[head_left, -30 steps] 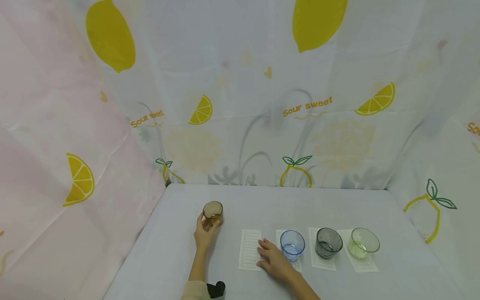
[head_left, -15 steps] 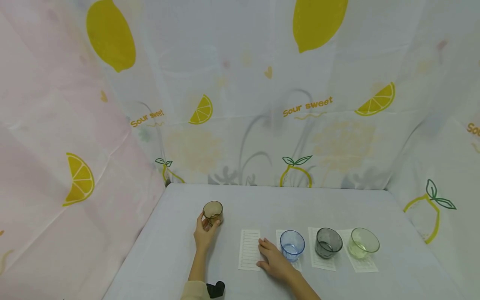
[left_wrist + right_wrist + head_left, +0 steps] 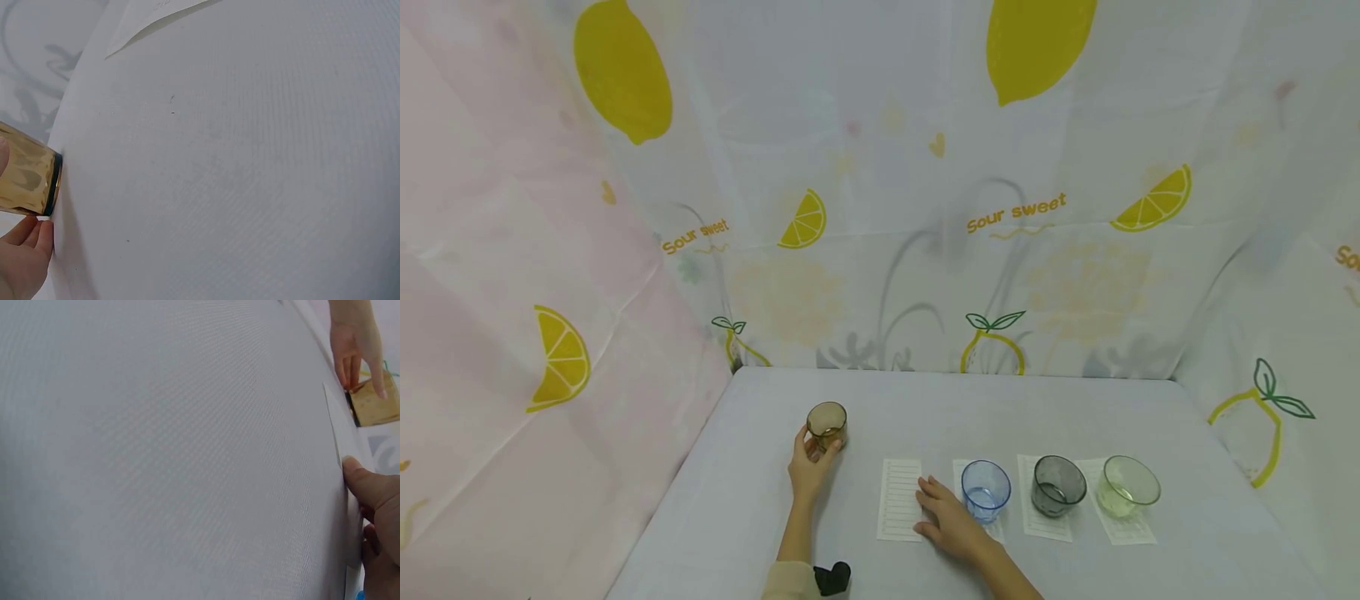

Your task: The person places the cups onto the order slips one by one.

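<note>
In the head view, my left hand (image 3: pixel 807 477) grips an amber drinking glass (image 3: pixel 827 418) low on its side, at the left of the table. The thumb lies on the near right side and the fingers on the left. The left wrist view shows fingertips right at the base of the amber glass (image 3: pixel 26 172). My right hand (image 3: pixel 947 525) rests at the right edge of a lined paper slip (image 3: pixel 898 502), with fingers spread and relaxed. Seen from the right wrist, its thumb touches the slip's edge. Just right of this hand stands a blue glass (image 3: pixel 986 487) on another slip.
A grey glass (image 3: pixel 1058 486) and a pale green glass (image 3: pixel 1127 487) stand in line to the right, each on a paper slip. A black heart-shaped thing (image 3: pixel 833 578) lies beside the left sleeve (image 3: pixel 792 581). Lemon-print cloth (image 3: pixel 880 275) hangs behind the white table (image 3: pixel 760 392).
</note>
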`<action>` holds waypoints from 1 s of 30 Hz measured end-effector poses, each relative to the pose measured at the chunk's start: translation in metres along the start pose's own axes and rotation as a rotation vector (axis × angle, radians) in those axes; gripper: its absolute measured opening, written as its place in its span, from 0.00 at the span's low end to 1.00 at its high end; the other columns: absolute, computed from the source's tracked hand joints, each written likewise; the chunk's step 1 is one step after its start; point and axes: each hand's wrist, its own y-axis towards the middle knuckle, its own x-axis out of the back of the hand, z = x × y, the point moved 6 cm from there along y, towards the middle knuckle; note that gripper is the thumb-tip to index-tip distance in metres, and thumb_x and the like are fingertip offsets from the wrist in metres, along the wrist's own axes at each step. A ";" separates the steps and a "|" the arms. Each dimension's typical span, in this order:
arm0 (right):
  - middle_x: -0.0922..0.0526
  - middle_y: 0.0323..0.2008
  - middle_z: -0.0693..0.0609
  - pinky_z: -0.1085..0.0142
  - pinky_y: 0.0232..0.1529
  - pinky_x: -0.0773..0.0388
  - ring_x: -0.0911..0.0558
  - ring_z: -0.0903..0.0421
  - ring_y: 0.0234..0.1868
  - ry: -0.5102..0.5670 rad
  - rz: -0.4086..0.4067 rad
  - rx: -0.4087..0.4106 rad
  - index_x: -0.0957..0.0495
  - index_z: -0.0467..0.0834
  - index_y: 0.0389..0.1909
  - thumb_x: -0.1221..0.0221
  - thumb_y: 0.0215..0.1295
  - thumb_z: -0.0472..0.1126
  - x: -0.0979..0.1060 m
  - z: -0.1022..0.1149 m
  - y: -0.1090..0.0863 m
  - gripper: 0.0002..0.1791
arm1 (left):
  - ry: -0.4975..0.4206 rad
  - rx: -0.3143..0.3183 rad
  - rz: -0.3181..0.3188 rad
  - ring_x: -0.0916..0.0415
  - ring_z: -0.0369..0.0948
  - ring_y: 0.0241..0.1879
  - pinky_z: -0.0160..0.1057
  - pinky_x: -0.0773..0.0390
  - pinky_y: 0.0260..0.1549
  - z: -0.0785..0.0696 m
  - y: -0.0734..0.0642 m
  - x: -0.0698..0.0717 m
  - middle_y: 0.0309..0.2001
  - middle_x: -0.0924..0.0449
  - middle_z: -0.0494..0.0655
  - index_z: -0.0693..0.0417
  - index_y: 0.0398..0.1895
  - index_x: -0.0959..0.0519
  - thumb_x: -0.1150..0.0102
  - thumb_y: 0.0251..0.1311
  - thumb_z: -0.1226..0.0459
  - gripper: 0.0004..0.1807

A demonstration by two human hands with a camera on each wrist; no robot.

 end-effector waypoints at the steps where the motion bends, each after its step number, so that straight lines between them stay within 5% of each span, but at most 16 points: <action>1: 0.32 0.62 0.33 0.43 0.62 0.39 0.37 0.35 0.64 0.001 0.000 -0.002 0.29 0.25 0.54 0.37 0.57 0.43 0.000 -0.001 0.000 0.31 | 0.002 0.001 0.000 0.32 0.64 0.57 0.56 0.27 0.53 0.000 0.000 0.000 0.57 0.33 0.76 0.69 0.65 0.41 0.35 0.55 0.63 0.38; 11: 0.33 0.62 0.32 0.43 0.62 0.39 0.37 0.35 0.65 0.018 0.013 -0.003 0.31 0.24 0.55 0.37 0.57 0.43 0.000 -0.001 0.000 0.32 | -0.006 0.018 -0.016 0.29 0.64 0.54 0.56 0.26 0.53 -0.002 0.002 0.001 0.55 0.31 0.75 0.66 0.65 0.40 0.31 0.51 0.63 0.41; 30: 0.33 0.63 0.34 0.42 0.62 0.39 0.37 0.35 0.65 0.031 -0.002 -0.011 0.32 0.25 0.56 0.38 0.58 0.48 0.000 -0.002 -0.001 0.35 | -0.004 0.126 0.085 0.35 0.65 0.58 0.59 0.30 0.56 -0.003 0.010 0.000 0.60 0.38 0.76 0.67 0.70 0.51 0.29 0.49 0.59 0.52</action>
